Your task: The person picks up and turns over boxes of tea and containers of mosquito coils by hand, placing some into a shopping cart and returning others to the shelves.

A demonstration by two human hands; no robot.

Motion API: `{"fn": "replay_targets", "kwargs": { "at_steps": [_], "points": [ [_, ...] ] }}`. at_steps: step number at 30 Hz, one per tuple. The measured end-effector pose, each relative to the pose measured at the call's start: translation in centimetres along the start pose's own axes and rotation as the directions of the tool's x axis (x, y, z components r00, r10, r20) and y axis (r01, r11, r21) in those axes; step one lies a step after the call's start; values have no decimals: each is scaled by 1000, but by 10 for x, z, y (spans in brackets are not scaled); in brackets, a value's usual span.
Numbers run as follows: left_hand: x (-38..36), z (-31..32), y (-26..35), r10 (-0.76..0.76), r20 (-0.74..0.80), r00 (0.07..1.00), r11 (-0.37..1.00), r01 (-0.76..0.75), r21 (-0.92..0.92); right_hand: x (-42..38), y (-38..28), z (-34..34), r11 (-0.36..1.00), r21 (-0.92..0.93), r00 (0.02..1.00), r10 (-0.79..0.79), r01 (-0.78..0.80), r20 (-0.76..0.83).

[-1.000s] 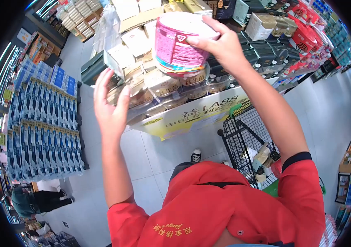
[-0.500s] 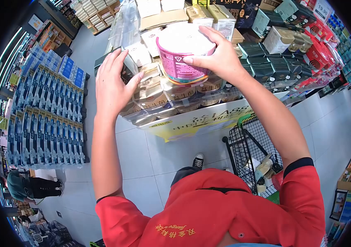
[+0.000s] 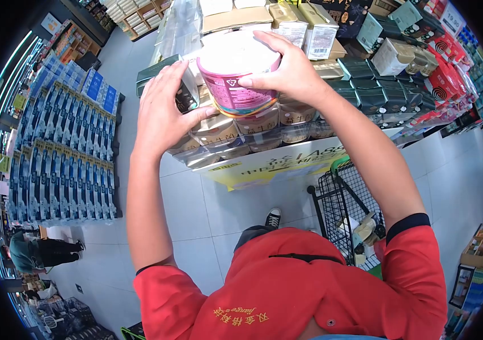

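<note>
A round magenta tub (image 3: 241,93) with a white lid sits in the grip of my right hand (image 3: 295,71), its fingers over the lid edge and its thumb on the printed side. It is held over several gold-and-clear packs (image 3: 258,124) at the front of the display. My left hand (image 3: 165,110) is open left of the tub, thumb and fingers apart, the thumb near the tub's lower side. Its fingers overlap a dark green box (image 3: 187,93) at the display's left corner, which they partly hide.
Rows of dark green packs (image 3: 389,99) and red packs (image 3: 445,71) continue to the right. Below the display edge stands a black wire shopping cart (image 3: 346,209) with goods inside. Stacked blue cartons (image 3: 71,181) line the left side, with a person (image 3: 40,252) near them.
The tub and my right hand have moved left, closer to my left hand. The dark green box shows slightly higher beside my left fingers. The view has shifted a little.
</note>
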State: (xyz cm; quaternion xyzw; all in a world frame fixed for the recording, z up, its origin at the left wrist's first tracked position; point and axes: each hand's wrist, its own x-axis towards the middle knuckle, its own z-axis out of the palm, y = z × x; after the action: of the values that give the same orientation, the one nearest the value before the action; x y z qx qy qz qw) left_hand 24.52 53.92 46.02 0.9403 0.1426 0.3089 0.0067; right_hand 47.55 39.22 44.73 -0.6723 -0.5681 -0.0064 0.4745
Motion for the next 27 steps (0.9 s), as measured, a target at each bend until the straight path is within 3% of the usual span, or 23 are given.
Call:
{"fn": "replay_targets", "kwargs": {
  "at_steps": [8, 11, 13, 16, 17, 21, 24, 27],
  "points": [
    [0, 3, 3, -27, -2, 1000, 999, 27, 20, -10, 0, -4, 993, 112, 999, 29, -25, -33],
    [1, 4, 5, -28, -1, 1000, 999, 28, 29, -9, -3, 0, 995, 89, 998, 40, -37, -41],
    [3, 4, 7, -17, 4, 1000, 1000, 17, 24, -4, -1, 3, 998, -61, 1000, -17, 16, -6],
    [5, 3, 10, -1, 15, 1000, 1000, 1, 0, 5, -2, 6, 993, -88, 996, -81, 83, 26],
    [5, 2, 11, -19, 24, 1000, 1000, 19, -24, 5, -3, 7, 998, -8, 997, -55, 56, 60],
    [5, -3, 10, 6, 13, 1000, 998, -5, -64, 7, -1, 10, 998, -18, 998, -56, 56, 38],
    [8, -8, 4, 37, 56, 998, 995, -32, -95, 0, 0, 7, 985, 171, 997, -13, 0, 74],
    [16, -26, 0, -7, 196, 981, 952, 66, -298, 1, -5, 2, 987, 158, 993, -10, -9, 118]
  ]
}}
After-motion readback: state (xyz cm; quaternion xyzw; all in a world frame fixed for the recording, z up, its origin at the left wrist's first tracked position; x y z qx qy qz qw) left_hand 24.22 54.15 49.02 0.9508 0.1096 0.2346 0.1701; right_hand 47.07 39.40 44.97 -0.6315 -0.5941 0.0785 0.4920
